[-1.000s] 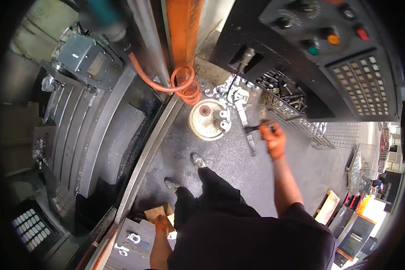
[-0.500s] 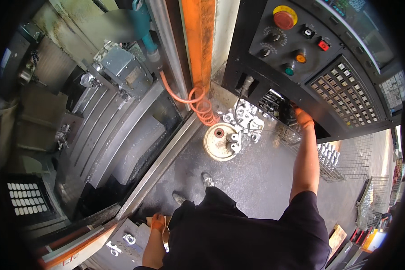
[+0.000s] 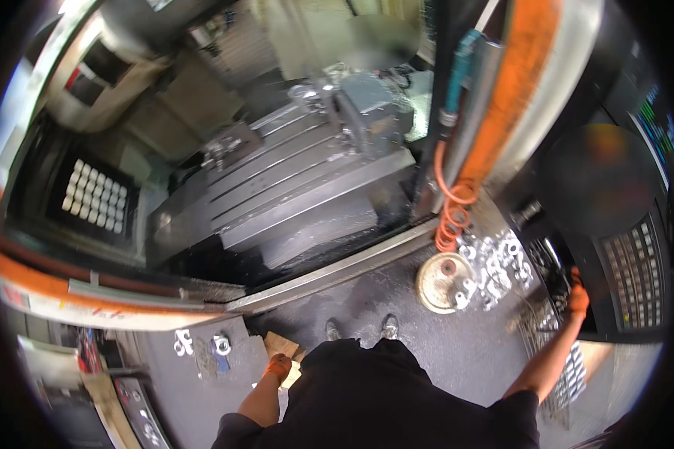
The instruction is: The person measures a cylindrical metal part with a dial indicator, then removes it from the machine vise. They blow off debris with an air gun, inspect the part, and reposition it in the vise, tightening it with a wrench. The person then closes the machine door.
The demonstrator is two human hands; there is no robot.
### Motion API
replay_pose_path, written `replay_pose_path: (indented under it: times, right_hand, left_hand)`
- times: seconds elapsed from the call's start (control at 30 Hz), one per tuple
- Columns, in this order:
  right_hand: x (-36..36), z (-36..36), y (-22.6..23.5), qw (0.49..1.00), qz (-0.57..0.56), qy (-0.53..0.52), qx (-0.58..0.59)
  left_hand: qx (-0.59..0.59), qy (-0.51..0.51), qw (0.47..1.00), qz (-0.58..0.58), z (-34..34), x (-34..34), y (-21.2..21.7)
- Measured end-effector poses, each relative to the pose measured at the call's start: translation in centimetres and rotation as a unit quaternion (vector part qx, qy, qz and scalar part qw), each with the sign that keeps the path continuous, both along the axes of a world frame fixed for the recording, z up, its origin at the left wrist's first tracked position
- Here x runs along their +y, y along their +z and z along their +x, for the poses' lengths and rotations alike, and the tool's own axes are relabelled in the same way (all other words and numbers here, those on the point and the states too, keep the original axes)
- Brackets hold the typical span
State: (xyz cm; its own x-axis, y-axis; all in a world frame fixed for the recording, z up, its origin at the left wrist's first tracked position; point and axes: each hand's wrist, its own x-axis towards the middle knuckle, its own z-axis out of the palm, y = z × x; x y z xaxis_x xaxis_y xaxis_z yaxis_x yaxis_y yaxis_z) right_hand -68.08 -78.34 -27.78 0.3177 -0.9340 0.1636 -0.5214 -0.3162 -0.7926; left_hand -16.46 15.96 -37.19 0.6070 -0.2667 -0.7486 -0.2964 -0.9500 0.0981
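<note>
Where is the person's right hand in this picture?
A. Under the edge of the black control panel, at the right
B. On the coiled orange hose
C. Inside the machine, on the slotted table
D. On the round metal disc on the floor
A: the orange-gloved right hand reaches up beside the lower edge of the black control panel, apart from the coiled orange hose and the round metal disc.

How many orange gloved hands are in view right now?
2: the left hand low by the wooden blocks, the right hand at the control panel's lower edge.
</note>
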Motion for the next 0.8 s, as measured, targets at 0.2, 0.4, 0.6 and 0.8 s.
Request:
replay_pose_path:
  times: [0.2,0.4,0.6,0.8]
  right_hand:
    - [-6.4,-0.8,-1.3,0.971,-0.134,-0.130,0.147]
    - [6.3,11.5,6.7,0.854,-0.100,-0.442,0.255]
    - [15.9,22.7,11.9,0.907,-0.232,-0.349,-0.034]
    - [14.9,30.3,17.8,0.907,-0.194,-0.247,-0.281]
  left_hand:
    - [-0.012,-0.014,1.000,-0.007,0.3,-2.5,-8.0]
    - [0.037,-0.299,0.950,0.077,2.8,-3.2,-5.0]
    - [-0.045,-0.216,0.975,-0.014,3.9,-2.4,-5.5]
    - [-0.021,-0.054,0.997,-0.058,10.9,-2.2,-6.2]
